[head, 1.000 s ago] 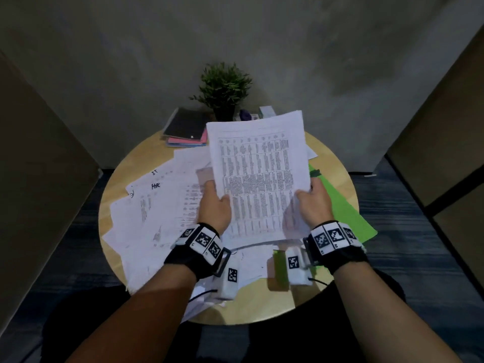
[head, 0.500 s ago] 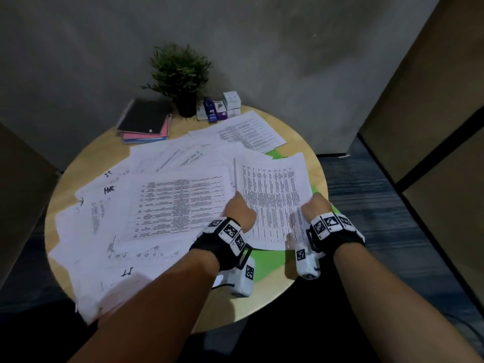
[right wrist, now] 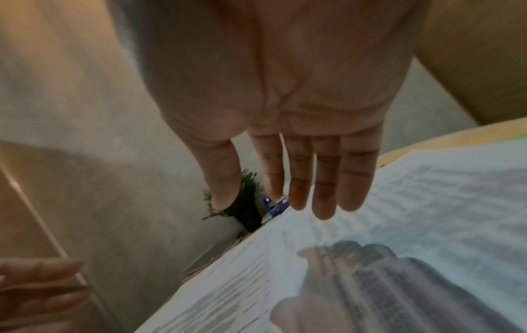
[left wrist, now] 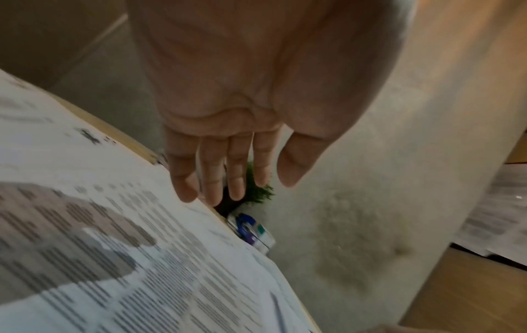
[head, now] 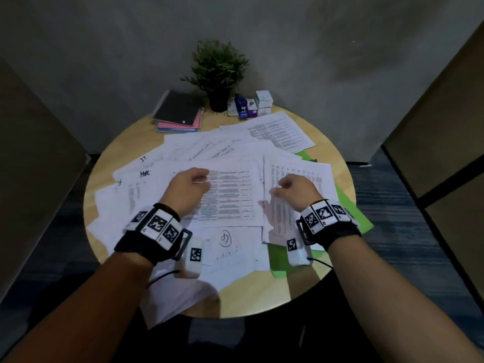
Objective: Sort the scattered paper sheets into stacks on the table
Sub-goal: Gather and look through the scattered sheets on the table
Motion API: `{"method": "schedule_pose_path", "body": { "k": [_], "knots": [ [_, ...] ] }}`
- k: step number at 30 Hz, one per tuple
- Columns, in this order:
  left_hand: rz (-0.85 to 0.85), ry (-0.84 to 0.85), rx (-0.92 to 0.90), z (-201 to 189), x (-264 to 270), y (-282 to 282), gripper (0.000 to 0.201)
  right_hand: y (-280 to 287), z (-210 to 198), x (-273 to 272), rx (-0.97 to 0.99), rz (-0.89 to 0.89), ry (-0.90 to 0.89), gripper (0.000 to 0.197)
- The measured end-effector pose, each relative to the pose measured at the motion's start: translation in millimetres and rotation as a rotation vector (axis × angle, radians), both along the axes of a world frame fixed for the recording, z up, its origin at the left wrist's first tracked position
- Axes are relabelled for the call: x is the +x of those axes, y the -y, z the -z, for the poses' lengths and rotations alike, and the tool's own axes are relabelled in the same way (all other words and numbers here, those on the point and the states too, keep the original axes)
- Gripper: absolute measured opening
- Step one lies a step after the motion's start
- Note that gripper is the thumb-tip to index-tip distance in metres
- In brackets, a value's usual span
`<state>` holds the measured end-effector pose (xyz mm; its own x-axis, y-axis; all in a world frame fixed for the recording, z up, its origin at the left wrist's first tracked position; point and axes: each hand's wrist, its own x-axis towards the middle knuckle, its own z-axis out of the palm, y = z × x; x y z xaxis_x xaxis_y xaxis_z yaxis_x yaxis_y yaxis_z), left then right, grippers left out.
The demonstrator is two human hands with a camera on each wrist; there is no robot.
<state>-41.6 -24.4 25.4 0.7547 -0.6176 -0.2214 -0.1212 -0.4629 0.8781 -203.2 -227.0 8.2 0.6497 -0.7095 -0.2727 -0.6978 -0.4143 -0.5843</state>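
Note:
Many white printed sheets [head: 225, 197] lie scattered and overlapping across the round wooden table [head: 332, 150]. A small stack of table-printed sheets [head: 309, 184] rests at the right, on a green folder [head: 348, 205]. My left hand [head: 190, 186] hovers over the middle sheets, fingers straight and holding nothing, as the left wrist view [left wrist: 225, 180] shows. My right hand [head: 294, 191] hangs just above the right stack, empty too, its fingers [right wrist: 322, 180] straight and relaxed over the printed page [right wrist: 399, 225].
At the back of the table stand a potted plant [head: 218, 72], a pile of notebooks [head: 178, 112] and small boxes with a blue stapler [head: 248, 106]. Some sheets [head: 178, 297] overhang the near left edge. Brown panels flank both sides.
Both hands held a printed stack upright a second ago, lowered it onto the green folder at the right, and have now let go and lifted off; the left hand moved left.

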Motion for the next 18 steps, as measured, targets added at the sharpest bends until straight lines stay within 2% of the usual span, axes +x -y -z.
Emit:
{"method": "schedule_pose_path", "body": {
  "k": [5,10,12,14,18],
  "knots": [
    [-0.059,-0.001,0.098,15.9,37.9,-32.4,0.039,-37.1,6.9,52.8,0.000,-0.083,-0.177,0.058],
    [-0.020,0.017,0.230,38.0,48.5,-43.1,0.045,-50.0,28.5,83.9,-0.087,0.071,-0.330,0.070],
    [-0.002,-0.037,0.225,49.4,50.8,-46.9,0.046,-51.8,36.7,91.2,-0.096,0.127,-0.364,0.071],
    [-0.012,-0.107,0.170,59.7,53.9,-50.4,0.045,-51.9,42.8,94.3,-0.094,0.179,-0.321,0.059],
    [-0.031,-0.142,0.115,71.5,64.6,-53.7,0.043,-45.7,38.1,91.7,-0.128,0.177,-0.104,0.008]
  ]
}}
